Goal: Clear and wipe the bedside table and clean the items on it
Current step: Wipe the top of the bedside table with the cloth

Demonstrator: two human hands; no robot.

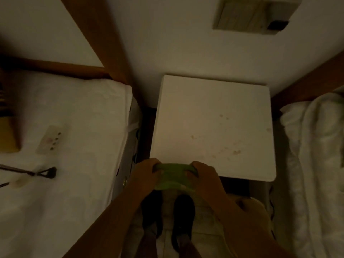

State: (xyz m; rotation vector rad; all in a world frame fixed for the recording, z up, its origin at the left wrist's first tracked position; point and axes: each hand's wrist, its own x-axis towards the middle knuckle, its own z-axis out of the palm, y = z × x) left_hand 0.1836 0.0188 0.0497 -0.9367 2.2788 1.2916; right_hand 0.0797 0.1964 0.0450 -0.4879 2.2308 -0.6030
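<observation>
A white bedside table (214,116) stands between two beds, its top bare apart from several small stains toward the right and front. At its near edge I hold a green cloth (173,178) stretched between both hands. My left hand (147,174) grips the cloth's left end and my right hand (202,175) grips its right end. On the left bed lie a white remote control (50,139), a black cable with a plug (44,173) and a yellowish-brown object (8,135) at the far left, only partly in view.
A white bed (74,146) lies to the left, another with rumpled white bedding (316,155) to the right. Wooden bed-frame posts (104,38) rise beside the wall. A wall panel (255,13) hangs above the table. My dark shoes (184,216) stand on the floor below.
</observation>
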